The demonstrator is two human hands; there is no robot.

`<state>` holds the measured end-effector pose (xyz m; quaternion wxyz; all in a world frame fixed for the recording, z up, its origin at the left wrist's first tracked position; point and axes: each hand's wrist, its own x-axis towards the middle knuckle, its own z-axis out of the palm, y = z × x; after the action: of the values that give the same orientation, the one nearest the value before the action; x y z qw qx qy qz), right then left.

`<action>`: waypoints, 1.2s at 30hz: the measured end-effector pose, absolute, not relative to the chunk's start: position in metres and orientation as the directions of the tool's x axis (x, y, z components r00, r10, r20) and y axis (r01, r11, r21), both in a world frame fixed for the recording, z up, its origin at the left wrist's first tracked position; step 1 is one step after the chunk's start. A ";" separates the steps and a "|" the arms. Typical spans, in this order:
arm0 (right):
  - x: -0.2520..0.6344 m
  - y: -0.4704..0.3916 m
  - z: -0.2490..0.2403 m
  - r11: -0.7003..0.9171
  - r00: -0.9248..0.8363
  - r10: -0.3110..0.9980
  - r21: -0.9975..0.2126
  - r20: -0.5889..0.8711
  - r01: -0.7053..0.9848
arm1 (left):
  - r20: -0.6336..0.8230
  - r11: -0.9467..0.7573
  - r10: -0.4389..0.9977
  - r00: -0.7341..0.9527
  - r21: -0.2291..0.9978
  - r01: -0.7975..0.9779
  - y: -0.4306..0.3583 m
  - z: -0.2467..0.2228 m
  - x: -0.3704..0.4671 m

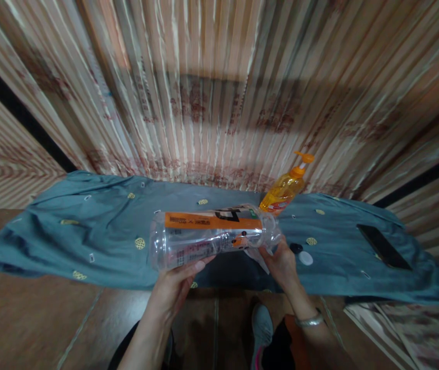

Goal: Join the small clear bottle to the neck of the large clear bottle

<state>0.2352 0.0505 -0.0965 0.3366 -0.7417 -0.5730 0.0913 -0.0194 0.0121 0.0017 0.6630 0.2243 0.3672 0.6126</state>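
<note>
I hold a large clear plastic bottle [207, 236] with an orange label sideways over a blue-grey cloth [88, 231]. My left hand [173, 288] grips it from below near its base end. My right hand [279, 262] holds the neck end, with a white piece, maybe a cloth or paper, under the fingers. A metal bracelet sits on my right wrist. An orange dish-soap pump bottle [285, 192] stands just behind the bottle's neck. Two small round caps, one dark [295, 248] and one white [306, 258], lie on the cloth right of my right hand.
A black phone [383, 246] lies on the cloth at the right. Striped wooden panels [219, 92] rise behind the cloth. Brown tiled floor [50, 318] lies below, with my grey shoe [261, 326] visible.
</note>
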 end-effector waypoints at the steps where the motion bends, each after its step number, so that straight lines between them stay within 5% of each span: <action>1: 0.235 0.051 -0.097 -0.117 0.328 0.911 -0.605 0.251 0.788 | -0.213 0.148 0.977 -0.022 0.749 -0.646 0.012 0.002 -0.019; 36: 0.237 0.053 -0.103 -0.072 0.300 0.911 -0.606 0.284 0.792 | -0.199 0.135 0.980 -0.026 0.748 -0.650 0.012 0.001 -0.020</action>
<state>0.2371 0.0531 -0.1032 0.3482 -0.7273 -0.5853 0.0851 -0.0200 0.0120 0.0013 0.6600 0.2273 0.3632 0.6172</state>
